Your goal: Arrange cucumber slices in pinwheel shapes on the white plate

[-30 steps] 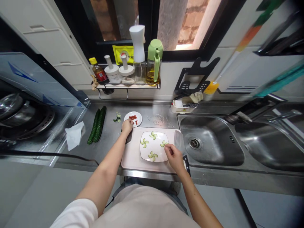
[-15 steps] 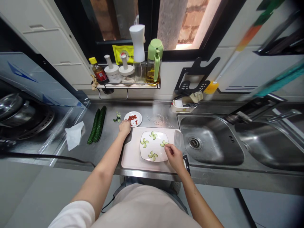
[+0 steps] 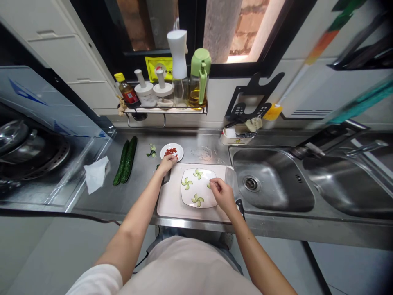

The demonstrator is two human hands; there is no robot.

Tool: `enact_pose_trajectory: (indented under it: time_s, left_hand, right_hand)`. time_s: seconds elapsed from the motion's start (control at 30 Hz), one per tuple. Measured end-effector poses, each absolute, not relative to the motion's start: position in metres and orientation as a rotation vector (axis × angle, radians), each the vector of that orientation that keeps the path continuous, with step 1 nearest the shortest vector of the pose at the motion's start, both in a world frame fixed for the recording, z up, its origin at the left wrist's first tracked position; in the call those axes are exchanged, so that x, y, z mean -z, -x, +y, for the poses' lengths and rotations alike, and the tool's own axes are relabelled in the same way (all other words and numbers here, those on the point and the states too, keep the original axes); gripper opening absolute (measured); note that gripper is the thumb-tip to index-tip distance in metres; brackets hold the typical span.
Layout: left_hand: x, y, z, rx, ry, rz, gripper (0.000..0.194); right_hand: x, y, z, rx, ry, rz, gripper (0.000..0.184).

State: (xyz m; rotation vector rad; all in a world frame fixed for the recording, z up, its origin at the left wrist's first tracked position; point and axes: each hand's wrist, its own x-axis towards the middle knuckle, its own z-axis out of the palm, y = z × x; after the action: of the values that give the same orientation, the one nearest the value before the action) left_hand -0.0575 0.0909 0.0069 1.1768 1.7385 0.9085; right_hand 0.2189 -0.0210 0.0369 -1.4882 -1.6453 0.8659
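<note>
left hand (image 3: 168, 162) was by red bits (image 3: 171, 151) beyond square plate (image 3: 200, 188), right hand (image 3: 222, 194) over its right edge; both grips unclear; likely picking step, next needed fine pinch.

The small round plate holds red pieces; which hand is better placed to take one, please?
Probably the left hand: it is beside the red pieces, while the right hand is at the square plate.
</note>
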Motion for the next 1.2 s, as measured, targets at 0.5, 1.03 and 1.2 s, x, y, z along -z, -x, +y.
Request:
enact_pose_trajectory:
  time_s: [0.5, 1.03, 1.2]
  left_hand:
    - [-0.058, -0.015, 0.036, -0.668, -1.890, 1.498, 0.011]
    - [-0.048, -0.023, 0.029, -0.489, -1.998, 1.420, 0.010]
    - [-0.044, -0.018, 0.034, -0.577, -1.917, 1.385, 0.010]
  right_hand:
    - [-0.074, -0.199, 0.031, -0.592, 1.362, -2.222, 0.013]
    - [-0.075, -0.199, 0.027, -0.535, 1.421, -2.514, 0.011]
    - [-0.068, -0.197, 0.031, -0.600, 1.364, -2.435, 0.012]
